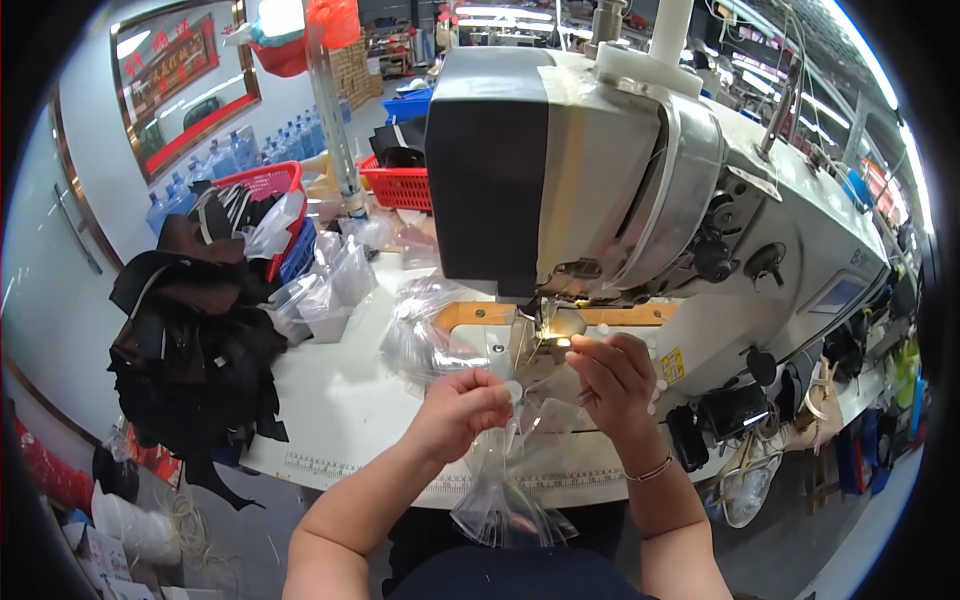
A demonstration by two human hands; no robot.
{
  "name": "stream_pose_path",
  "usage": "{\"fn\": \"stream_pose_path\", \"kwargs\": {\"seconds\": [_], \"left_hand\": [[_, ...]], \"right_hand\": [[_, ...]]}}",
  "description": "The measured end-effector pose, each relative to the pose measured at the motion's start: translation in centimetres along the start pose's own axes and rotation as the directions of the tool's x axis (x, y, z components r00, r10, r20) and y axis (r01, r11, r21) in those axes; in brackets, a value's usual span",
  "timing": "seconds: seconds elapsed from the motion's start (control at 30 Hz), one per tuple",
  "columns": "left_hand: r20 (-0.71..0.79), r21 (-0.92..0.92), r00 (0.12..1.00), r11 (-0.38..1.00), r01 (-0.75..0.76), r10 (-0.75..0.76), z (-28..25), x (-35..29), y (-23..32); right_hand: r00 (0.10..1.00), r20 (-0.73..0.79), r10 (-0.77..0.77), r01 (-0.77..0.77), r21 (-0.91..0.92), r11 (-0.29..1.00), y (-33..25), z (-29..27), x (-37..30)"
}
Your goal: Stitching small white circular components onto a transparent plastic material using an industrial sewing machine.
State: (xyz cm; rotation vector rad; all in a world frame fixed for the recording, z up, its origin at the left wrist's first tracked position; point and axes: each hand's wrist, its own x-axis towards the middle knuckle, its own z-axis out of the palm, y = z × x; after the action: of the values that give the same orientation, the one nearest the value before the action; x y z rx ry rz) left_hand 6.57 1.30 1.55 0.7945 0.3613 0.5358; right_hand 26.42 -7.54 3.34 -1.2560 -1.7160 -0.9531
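Note:
My left hand [462, 412] is closed in a pinch on a small white disc [514, 391], in front of the sewing machine [600, 180]. Just below it, clear plastic pieces [505, 505] hang over the front edge of the table. My right hand [618, 383] is raised close to the lit needle area [560, 335], its thumb and forefinger pressed together. What those fingertips hold, if anything, is too small to make out. To the left of the needle lies a pile of clear plastic pieces [425, 335] on the white tabletop [335, 405].
Black fabric scraps [200, 340] heap up at the left edge. Behind them stand a red basket [285, 180] and a clear plastic bin [330, 290]. White discs [655, 392] lie right of my right hand, near a black box [735, 408]. A ruler strip [590, 477] runs along the table's front.

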Motion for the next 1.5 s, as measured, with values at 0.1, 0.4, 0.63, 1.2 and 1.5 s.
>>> {"fn": "stream_pose_path", "kwargs": {"seconds": [0.1, 0.4, 0.63, 1.2, 1.5], "left_hand": [[0.000, 0.057, 1.000, 0.998, 0.015, -0.016, 0.6, 1.9, 1.2], [-0.017, 0.303, 0.992, 0.946, -0.113, 0.124, 0.1, 3.5, 0.2], [-0.028, 0.265, 0.995, 0.961, -0.085, 0.096, 0.3, 4.2, 0.9], [-0.157, 0.301, 0.979, 0.938, 0.172, -0.129, 1.4, 7.4, 4.7], [-0.150, 0.272, 0.977, 0.943, 0.190, -0.153, 1.0, 7.7, 4.8]], "right_hand": [[1.000, -0.024, 0.019, -0.019, -0.012, 1.000, 1.3, 0.4, 0.6], [0.998, -0.029, 0.048, -0.047, 0.040, 0.998, 2.6, 1.5, 0.4], [0.997, -0.030, 0.067, -0.066, 0.030, 0.997, 3.1, 1.9, 0.8], [0.992, 0.022, 0.121, -0.121, -0.014, 0.993, 5.2, 2.0, 0.1], [0.988, 0.073, 0.135, -0.131, -0.067, 0.989, 5.4, 2.0, -0.3]]}}
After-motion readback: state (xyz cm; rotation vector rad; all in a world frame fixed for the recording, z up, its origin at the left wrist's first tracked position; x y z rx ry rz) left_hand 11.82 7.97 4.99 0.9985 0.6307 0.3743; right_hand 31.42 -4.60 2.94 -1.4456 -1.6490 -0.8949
